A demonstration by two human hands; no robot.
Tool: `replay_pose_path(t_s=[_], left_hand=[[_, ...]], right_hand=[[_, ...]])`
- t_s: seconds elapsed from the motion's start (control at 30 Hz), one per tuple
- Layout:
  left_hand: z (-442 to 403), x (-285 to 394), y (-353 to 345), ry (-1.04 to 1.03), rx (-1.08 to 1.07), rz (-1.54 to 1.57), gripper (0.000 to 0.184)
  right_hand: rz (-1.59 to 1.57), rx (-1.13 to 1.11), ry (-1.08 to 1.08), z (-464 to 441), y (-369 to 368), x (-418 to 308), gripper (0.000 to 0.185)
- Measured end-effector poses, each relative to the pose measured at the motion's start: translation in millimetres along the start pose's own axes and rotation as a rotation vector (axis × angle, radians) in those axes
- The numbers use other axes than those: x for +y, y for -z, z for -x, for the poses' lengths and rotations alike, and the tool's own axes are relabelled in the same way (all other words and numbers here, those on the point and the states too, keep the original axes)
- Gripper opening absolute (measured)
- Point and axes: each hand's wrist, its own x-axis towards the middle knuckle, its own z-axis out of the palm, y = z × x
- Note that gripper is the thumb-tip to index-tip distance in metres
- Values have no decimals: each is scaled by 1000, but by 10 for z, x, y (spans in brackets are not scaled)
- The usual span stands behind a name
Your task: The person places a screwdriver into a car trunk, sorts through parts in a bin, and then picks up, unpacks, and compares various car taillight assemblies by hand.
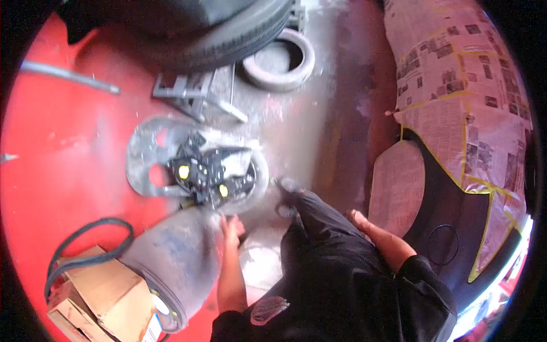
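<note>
Floor stretched toward twelve; left hand, fingers loosely parted, neared the drum at nine; right hand, finger spread unclear.

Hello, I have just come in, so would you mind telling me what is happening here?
A person in dark clothes has the left hand beside a drum, near some black parts. The right hand is down near a dark panel. Whether either hand holds anything is unclear. Newspaper with yellow tape on it covers the surface next to the panel.
</note>
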Motion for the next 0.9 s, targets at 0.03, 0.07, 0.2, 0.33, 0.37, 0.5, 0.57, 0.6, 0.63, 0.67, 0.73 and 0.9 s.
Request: replay_pose_path(t_s=[0.03,0.07,0.2,0.33,0.37,0.5,0.57,0.6,0.63,0.67,0.73,0.9], left_hand=[[122,-227,-77,-16,-46,-22,65],[237,-464,-148,-32,-91,-43,46],[25,-1268,-630,-5,237,-571,25],[14,-1087,-1343,61,-285,-443,26],[-50,-939,-1569,82,-318,-420,26],[-540,-316,-2535,136,-457,-356,26],[-837,-60,-2886,173,-524,-289,27],[-916,111,-3108,192,-570,-241,27],[-934,318,-3360,214,-613,-196,27],[-845,631,-3667,140,-605,-211,29],[-337,1546,-4498,40,-547,-260,35],[-171,2729,-6025,-205,-514,-439,37]], right_hand=[[-60,8,-51,99,238,-314,25],[10,31,-80,39,314,-249,24],[-18,241,-23,-200,806,164,24],[-16,315,-117,-562,1502,281,31],[-16,318,-126,-661,1672,350,32],[-48,281,-135,-1263,2483,867,39],[-150,330,-286,-1469,3149,946,33],[-265,273,-301,-1608,3358,1133,32],[-376,226,-308,-1946,3617,1459,31],[-36,250,-70,-2268,3882,1784,31],[-78,346,-36,-2249,4739,1501,40],[-398,482,76,-2864,6265,914,40]])
